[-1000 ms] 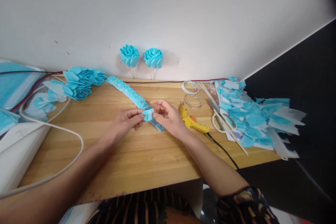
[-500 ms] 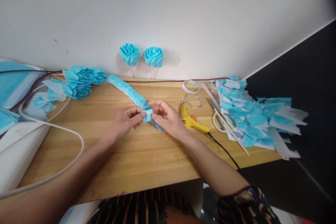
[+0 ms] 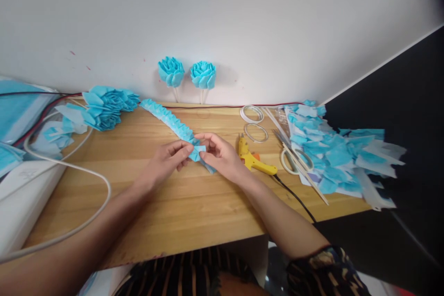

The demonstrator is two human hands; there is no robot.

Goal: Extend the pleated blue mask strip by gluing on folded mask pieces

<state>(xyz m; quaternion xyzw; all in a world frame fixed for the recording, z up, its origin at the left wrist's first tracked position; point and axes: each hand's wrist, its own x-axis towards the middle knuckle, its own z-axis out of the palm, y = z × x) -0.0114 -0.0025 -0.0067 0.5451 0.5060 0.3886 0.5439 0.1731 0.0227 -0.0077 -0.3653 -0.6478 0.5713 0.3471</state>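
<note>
Both my hands meet over the wooden table at the near end of a long pleated blue fabric strip (image 3: pixel 169 120). My left hand (image 3: pixel 167 159) pinches a folded part of the strip between thumb and fingers. Close beside it, my right hand (image 3: pixel 222 157) grips the same strip, its thumb on the fold and fingers curled behind. A loose tail (image 3: pixel 208 167) of the strip hangs below the right thumb. From my hands the pleated length runs up and left across the table (image 3: pixel 156 215).
A yellow glue gun (image 3: pixel 256 162), scissors (image 3: pixel 286 157), thin sticks (image 3: pixel 305 173) and rolls of tape (image 3: pixel 251 114) lie right. Blue scraps (image 3: pixel 329 157) pile beyond. Two blue flowers (image 3: pixel 203 75) lean against the wall; more flowers (image 3: pixel 107 106) and a white cable (image 3: pixel 100 175) lie left.
The fold between my fingers has shifted slightly to the right, with a squarish flap now showing beside my right thumb. Both hands stay in nearly the same place.
</note>
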